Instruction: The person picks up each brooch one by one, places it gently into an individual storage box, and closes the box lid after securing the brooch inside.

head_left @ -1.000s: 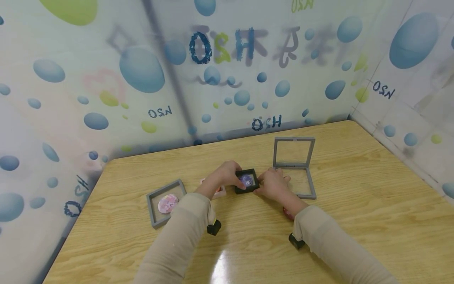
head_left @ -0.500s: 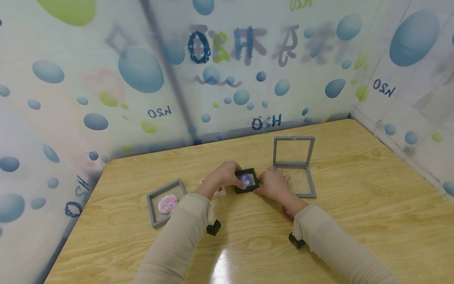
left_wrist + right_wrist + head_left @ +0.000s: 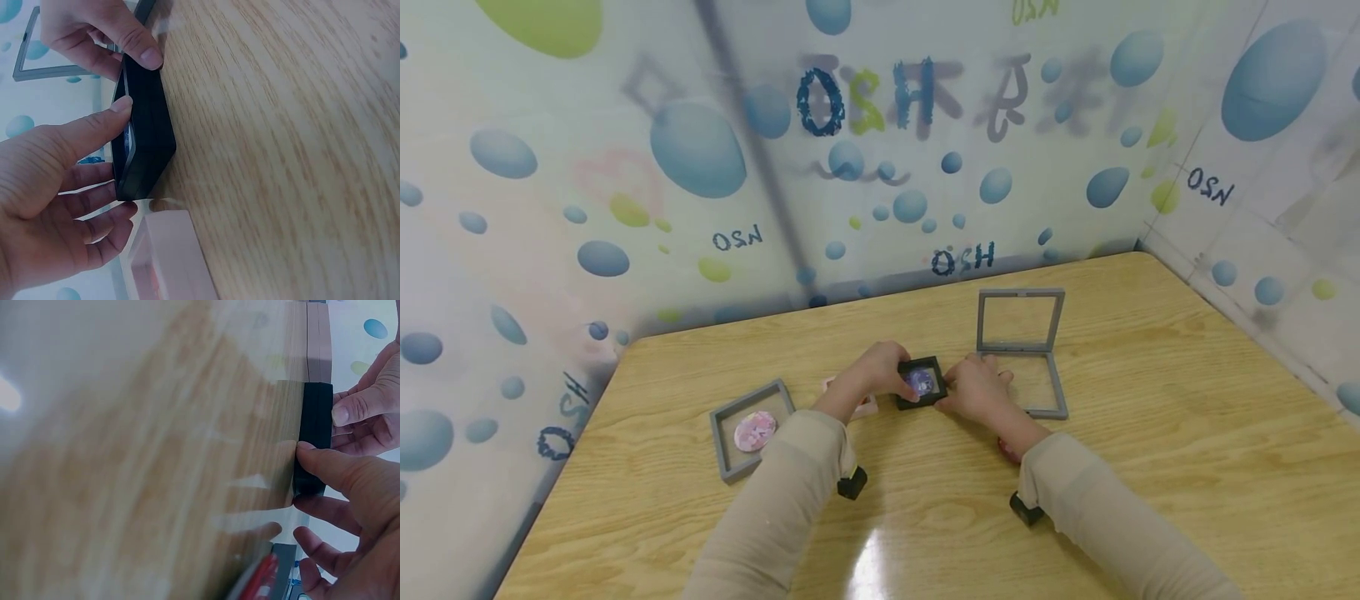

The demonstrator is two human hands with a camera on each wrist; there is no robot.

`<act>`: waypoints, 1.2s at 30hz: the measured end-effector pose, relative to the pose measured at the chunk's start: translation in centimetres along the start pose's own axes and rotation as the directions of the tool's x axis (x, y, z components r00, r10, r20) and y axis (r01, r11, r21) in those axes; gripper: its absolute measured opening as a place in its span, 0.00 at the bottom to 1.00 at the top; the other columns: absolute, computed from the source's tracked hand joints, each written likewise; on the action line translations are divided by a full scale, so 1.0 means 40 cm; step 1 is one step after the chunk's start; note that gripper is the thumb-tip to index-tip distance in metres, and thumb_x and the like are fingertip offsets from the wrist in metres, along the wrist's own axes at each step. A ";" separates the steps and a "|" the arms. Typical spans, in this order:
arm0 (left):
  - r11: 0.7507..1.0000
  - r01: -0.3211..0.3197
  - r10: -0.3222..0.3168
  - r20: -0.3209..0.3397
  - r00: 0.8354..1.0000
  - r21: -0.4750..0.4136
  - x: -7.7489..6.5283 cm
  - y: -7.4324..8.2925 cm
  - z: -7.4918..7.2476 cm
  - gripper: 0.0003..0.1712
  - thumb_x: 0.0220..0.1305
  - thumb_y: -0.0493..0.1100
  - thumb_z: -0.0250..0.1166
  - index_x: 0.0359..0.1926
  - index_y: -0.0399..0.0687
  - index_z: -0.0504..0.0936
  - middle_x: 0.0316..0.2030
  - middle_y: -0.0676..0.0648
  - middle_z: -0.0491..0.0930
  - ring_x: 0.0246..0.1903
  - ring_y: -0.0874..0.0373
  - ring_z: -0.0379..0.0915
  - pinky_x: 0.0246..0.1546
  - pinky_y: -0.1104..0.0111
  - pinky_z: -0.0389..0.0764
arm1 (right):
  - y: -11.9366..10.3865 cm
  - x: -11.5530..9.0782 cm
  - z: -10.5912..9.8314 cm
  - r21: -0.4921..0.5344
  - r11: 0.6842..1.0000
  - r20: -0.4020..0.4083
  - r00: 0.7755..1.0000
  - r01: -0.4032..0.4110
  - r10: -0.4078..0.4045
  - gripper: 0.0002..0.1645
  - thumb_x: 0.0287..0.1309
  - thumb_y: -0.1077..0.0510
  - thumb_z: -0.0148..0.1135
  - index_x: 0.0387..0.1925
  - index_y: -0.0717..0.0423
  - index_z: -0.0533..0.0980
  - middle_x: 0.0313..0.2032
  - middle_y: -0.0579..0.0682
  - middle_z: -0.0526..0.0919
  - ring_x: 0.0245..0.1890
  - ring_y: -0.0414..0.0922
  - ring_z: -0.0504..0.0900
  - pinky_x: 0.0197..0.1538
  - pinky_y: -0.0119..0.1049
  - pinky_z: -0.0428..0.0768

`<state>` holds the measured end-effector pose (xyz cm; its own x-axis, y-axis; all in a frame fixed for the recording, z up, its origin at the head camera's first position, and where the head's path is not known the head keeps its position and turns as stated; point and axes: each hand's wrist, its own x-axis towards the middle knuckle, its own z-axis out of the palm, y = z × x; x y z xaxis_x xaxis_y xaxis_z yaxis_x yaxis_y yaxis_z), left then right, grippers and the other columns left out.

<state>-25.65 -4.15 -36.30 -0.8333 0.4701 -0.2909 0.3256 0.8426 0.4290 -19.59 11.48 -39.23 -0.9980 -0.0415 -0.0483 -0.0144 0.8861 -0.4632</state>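
Note:
A small black display frame lies on the table in the middle of the head view. Inside it shows a round purple-blue badge. My left hand holds the frame's left part, its thumb on the upper edge and its fingers behind, as the left wrist view shows. At the frame's right end, my right hand pinches the corner between thumb and index finger. In the right wrist view the black frame appears side-on, with its lower edge at the tabletop.
Left of the hands, a grey frame holds a pink round badge. A pink frame is partly hidden behind my left wrist. To the right stands an opened grey frame, lid upright. A red badge peeks out beneath my right forearm.

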 end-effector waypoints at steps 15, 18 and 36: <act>1.000 0.020 -0.021 0.030 0.999 0.024 -0.004 0.022 -0.005 0.37 0.44 0.46 0.73 0.55 0.37 0.72 0.48 0.43 0.74 0.42 0.55 0.70 0.46 0.65 0.72 | 0.009 -0.012 -0.013 -0.015 1.000 -0.002 1.000 -0.005 0.005 0.24 0.38 0.49 0.73 0.40 0.55 0.81 0.42 0.57 0.73 0.45 0.57 0.63 0.43 0.57 0.58; 0.998 0.027 -0.029 0.038 0.999 0.048 -0.003 0.026 -0.008 0.37 0.45 0.46 0.73 0.55 0.37 0.71 0.49 0.42 0.73 0.45 0.53 0.70 0.48 0.64 0.72 | 0.015 -0.018 -0.022 -0.026 1.000 0.011 1.000 -0.006 0.006 0.24 0.39 0.49 0.72 0.41 0.54 0.81 0.42 0.57 0.73 0.45 0.57 0.63 0.43 0.56 0.58; 0.981 -0.145 0.149 -0.024 0.989 0.126 0.041 0.089 -0.062 0.27 0.61 0.47 0.59 0.57 0.36 0.70 0.53 0.39 0.73 0.51 0.49 0.70 0.50 0.61 0.71 | 0.108 -0.146 -0.099 -0.070 0.991 0.006 0.994 0.113 -0.113 0.26 0.45 0.47 0.68 0.43 0.60 0.79 0.41 0.58 0.75 0.44 0.60 0.66 0.40 0.64 0.62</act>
<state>-26.98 -1.05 -33.13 -0.7858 0.5841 -0.2035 0.4967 0.7919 0.3551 -14.09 17.37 -37.47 -0.9895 -0.1444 -0.0010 -0.1318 0.9058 -0.4026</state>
